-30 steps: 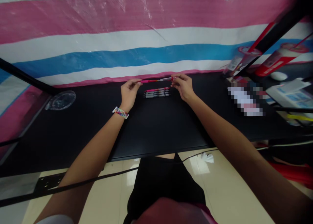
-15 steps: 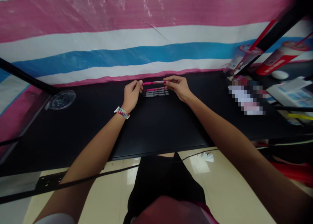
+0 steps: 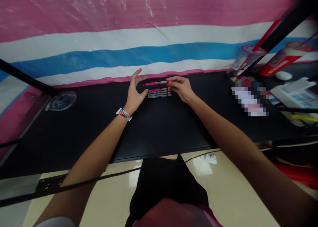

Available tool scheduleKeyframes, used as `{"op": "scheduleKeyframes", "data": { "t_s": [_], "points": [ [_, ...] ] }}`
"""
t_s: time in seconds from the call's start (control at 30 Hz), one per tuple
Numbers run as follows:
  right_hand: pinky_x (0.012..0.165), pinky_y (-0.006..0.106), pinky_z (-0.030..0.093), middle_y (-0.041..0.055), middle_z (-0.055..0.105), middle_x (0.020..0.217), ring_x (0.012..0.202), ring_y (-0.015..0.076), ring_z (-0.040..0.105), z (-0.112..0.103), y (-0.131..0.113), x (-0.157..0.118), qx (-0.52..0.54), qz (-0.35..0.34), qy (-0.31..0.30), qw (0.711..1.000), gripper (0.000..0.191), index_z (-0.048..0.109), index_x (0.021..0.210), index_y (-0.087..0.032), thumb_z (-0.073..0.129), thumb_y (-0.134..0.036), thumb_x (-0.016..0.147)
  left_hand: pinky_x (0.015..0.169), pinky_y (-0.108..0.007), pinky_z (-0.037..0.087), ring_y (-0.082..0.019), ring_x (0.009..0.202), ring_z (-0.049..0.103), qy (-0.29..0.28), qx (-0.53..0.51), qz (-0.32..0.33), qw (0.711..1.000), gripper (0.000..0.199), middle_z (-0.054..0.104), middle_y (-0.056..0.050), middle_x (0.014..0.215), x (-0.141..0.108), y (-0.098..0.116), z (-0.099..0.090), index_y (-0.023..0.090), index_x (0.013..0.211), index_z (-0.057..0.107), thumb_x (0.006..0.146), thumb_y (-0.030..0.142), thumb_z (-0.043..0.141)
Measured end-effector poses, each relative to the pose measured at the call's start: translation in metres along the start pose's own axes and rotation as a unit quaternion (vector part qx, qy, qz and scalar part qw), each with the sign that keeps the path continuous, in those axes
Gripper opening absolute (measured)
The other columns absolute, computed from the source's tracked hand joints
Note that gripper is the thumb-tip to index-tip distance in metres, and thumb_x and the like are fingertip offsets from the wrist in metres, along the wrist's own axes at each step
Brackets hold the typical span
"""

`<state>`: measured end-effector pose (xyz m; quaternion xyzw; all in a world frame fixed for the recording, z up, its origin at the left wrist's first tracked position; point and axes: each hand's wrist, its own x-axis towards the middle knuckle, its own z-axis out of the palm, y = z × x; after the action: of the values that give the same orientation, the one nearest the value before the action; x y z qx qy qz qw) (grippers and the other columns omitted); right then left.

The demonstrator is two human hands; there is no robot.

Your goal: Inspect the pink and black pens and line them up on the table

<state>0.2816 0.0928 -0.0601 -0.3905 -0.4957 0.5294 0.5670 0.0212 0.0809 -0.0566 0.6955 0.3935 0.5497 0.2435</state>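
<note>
Between the thumb and fingers of my right hand is the right end of a pink pen, which lies crosswise near the table's back edge. My left hand is open at the pen's left tip, index finger raised and thumb stretched toward the row below. Just in front, a second pink pen lies parallel, its left end close to my left thumb. Several grey and black pens are stacked side by side nearer to me. My right fingers hide the right ends of the pink pens.
A clear plastic lid lies at the left on the black table. At the right stand a cup with a red straw and a red-and-white cup, near a white rounded object and a box. Striped sheeting hangs behind.
My left hand has let go of the pink pen's left end and spread its fingers. That pen's left tip is now uncovered. My right hand stays on the other end.
</note>
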Motion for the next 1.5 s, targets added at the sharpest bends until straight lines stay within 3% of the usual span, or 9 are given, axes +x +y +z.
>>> {"op": "scheduleKeyframes", "data": {
  "t_s": [0.13,0.33,0.5,0.73,0.83,0.97,1.13,1.33,1.5],
  "points": [
    [0.086,0.044,0.067,0.0018,0.076,0.087,0.075,0.0187,0.070,0.000,0.001,0.000,-0.003,0.004,-0.004,1.000,0.021,0.085,0.092,-0.026,0.093,-0.033,0.074,0.111,-0.049,0.059,-0.030,0.108,0.083,0.007,-0.014,-0.048,0.999,0.055,0.083,-0.008,0.101,-0.001,-0.001,0.000,0.030,0.148,0.065,0.106,0.064,0.072],
    [0.084,0.044,0.065,0.0022,0.074,0.085,0.072,0.0182,0.068,0.002,-0.002,-0.001,0.010,0.004,-0.003,1.000,0.022,0.085,0.091,-0.024,0.091,-0.032,0.071,0.124,-0.050,0.052,-0.032,0.133,0.075,-0.015,0.009,0.017,1.000,0.076,0.081,-0.010,0.130,-0.001,0.002,-0.002,0.033,0.160,0.057,0.095,0.054,0.089],
    [0.086,0.044,0.066,0.0017,0.074,0.085,0.075,0.0189,0.069,0.002,-0.004,-0.002,-0.008,0.009,-0.006,1.000,0.021,0.085,0.093,-0.025,0.091,-0.033,0.074,0.111,-0.048,0.059,-0.027,0.099,0.082,0.017,-0.013,-0.037,0.999,0.048,0.079,-0.004,0.092,-0.002,-0.006,0.000,0.030,0.145,0.068,0.105,0.055,0.076],
    [0.083,0.042,0.065,0.0026,0.075,0.086,0.073,0.0177,0.068,-0.001,0.001,0.000,0.007,0.005,-0.008,1.000,0.015,0.086,0.092,-0.025,0.090,-0.027,0.078,0.113,-0.043,0.061,-0.024,0.114,0.080,-0.019,0.005,-0.014,1.000,0.026,0.085,-0.007,0.123,0.000,0.001,0.000,0.025,0.118,0.080,0.093,0.017,0.082],
    [0.084,0.042,0.064,0.0025,0.075,0.087,0.075,0.0177,0.068,-0.001,0.002,0.001,0.012,-0.002,-0.009,1.000,0.017,0.087,0.093,-0.025,0.090,-0.026,0.077,0.111,-0.044,0.062,-0.025,0.114,0.081,-0.034,0.017,-0.018,0.999,0.020,0.086,-0.007,0.123,-0.002,0.003,0.000,0.025,0.115,0.083,0.096,0.021,0.080],
    [0.081,0.040,0.063,0.0023,0.075,0.086,0.074,0.0174,0.068,0.000,0.002,0.002,0.023,-0.008,-0.015,1.000,0.018,0.087,0.092,-0.024,0.091,-0.026,0.075,0.101,-0.043,0.064,-0.024,0.098,0.081,-0.031,0.049,-0.030,0.998,0.014,0.087,-0.004,0.102,-0.003,0.002,0.000,0.027,0.111,0.086,0.104,0.032,0.076],
    [0.077,0.039,0.061,0.0021,0.072,0.083,0.070,0.0164,0.062,-0.001,-0.002,0.001,0.012,-0.003,-0.008,1.000,0.013,0.085,0.089,-0.024,0.086,-0.021,0.076,0.109,-0.050,0.058,-0.027,0.109,0.078,0.003,0.146,0.063,0.987,0.007,0.087,-0.004,0.107,-0.005,0.006,0.000,0.029,0.104,0.088,0.099,0.033,0.085],
    [0.081,0.040,0.059,0.0022,0.069,0.083,0.072,0.0168,0.059,-0.003,-0.008,0.001,0.065,0.016,-0.042,0.997,0.017,0.082,0.095,-0.023,0.083,-0.024,0.079,0.117,-0.056,0.051,-0.029,0.118,0.075,-0.005,0.234,0.139,0.962,0.016,0.085,-0.002,0.110,-0.009,0.017,-0.001,0.030,0.110,0.085,0.107,0.043,0.077],
    [0.086,0.041,0.063,0.0093,0.079,0.097,0.089,0.0242,0.071,-0.003,-0.022,-0.005,0.124,0.088,-0.123,0.981,0.038,0.080,0.107,-0.023,0.071,-0.056,0.092,0.117,-0.054,0.052,-0.028,0.118,0.074,0.007,0.244,0.162,0.956,0.019,0.084,-0.003,0.112,-0.010,0.018,0.000,0.029,0.113,0.082,0.111,0.044,0.070]
  ]
}}
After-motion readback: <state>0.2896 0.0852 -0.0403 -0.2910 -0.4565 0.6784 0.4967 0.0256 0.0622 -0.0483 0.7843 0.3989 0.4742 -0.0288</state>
